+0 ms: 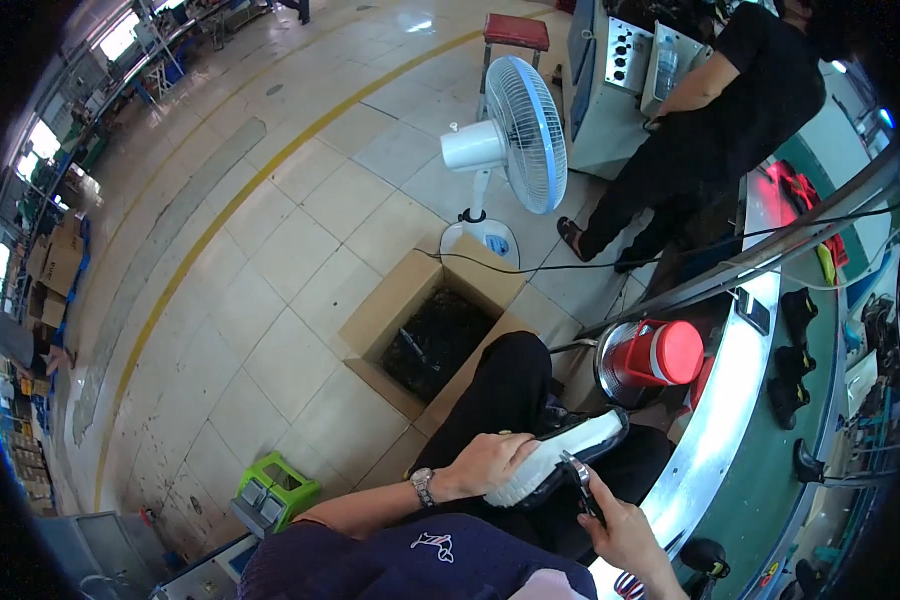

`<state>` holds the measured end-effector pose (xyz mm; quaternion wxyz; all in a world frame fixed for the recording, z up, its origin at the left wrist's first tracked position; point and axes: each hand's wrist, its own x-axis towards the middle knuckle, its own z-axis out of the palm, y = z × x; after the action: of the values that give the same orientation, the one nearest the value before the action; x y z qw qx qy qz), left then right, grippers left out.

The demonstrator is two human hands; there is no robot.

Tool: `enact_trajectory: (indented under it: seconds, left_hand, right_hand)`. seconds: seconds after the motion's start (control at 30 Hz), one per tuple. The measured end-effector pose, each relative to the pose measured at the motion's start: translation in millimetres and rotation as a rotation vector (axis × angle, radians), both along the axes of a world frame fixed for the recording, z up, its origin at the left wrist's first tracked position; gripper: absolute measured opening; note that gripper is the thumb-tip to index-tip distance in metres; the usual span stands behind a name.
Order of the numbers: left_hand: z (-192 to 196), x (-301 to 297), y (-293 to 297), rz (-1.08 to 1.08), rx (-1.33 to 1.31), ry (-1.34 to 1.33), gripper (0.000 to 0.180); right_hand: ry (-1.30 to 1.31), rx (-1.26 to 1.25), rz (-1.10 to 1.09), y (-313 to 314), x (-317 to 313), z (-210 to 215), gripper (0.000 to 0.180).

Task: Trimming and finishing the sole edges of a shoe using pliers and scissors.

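Observation:
Across my lap lies a shoe (573, 438) with a white sole side turned up and a black edge around it. My left hand (485, 465) is closed on its near end, fingers over the white surface. In my right hand (618, 522) is a pair of metal pincers (578, 474) with dark handles. Their jaws touch or nearly touch the shoe's edge on its right side. Whether the jaws grip anything is too small to tell.
A cardboard box (390, 298) with black scraps stands ahead, before a white-blue fan (525, 135). A red jug (670, 352) sits right of my knee. The green conveyor (730, 520) carries black shoes. A co-worker (730, 120) stands at a machine. A cable crosses the front. A green stool (275, 490) is left.

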<state>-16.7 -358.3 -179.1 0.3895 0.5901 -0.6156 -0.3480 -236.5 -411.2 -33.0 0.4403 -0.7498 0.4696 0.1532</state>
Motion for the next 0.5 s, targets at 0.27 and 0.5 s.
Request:
enact_trajectory:
  seconds: [0.27,0.5]
  left_hand:
    - [7,13,4,-0.161,0.123,0.225,0.024]
    - [12,-5,6,-0.299,-0.073,-0.252,0.014]
  right_hand:
    - [-0.006,-0.159,0.229,-12,15,4,0.073]
    - [0.261,-0.229,0.397,-10,30,16,0.076]
